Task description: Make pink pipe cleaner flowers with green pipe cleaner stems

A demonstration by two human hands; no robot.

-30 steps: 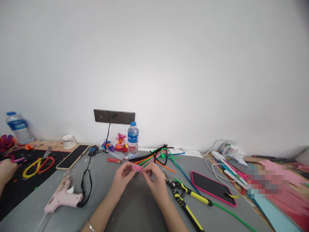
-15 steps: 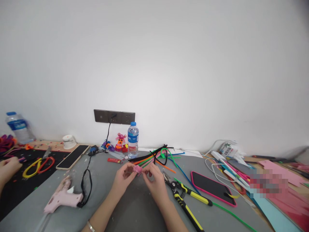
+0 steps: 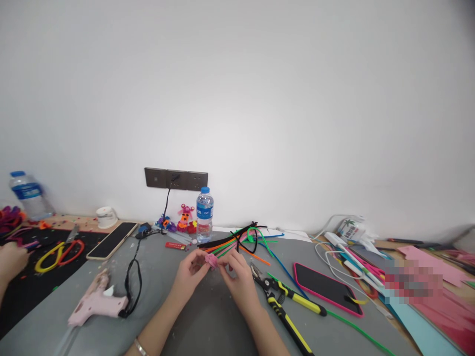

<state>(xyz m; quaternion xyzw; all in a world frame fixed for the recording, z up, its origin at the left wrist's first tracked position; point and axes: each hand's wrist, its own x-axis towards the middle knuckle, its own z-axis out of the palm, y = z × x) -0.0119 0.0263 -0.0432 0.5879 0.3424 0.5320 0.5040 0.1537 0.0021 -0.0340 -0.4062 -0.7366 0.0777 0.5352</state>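
Between my hands is a small pink pipe-cleaner piece (image 3: pixel 211 260), bunched into a fuzzy curl. My left hand (image 3: pixel 193 271) pinches it from the left with thumb and fingers. From the right, my right hand (image 3: pixel 236 272) has its thumb and fingertips closed at the piece's edge; the exact grip is too small to make out. Just behind them lies a bundle of black, orange, pink and green pipe cleaners (image 3: pixel 243 240). Yellow-and-black pliers (image 3: pixel 281 296) rest with parted handles right of my right hand.
A pink glue gun (image 3: pixel 98 302) lies left, its cord running to a wall socket (image 3: pixel 176 179). A water bottle (image 3: pixel 205 215) and pipe-cleaner figures (image 3: pixel 184 217) stand behind. Phones, scissors (image 3: pixel 61 254) and coloured paper (image 3: pixel 430 311) flank the mat. Another person's hand (image 3: pixel 13 262) is far left.
The pink piece has turned slightly between my fingertips, while my hands stay in nearly the same place. At the far left, the other person's hand has shifted a little.
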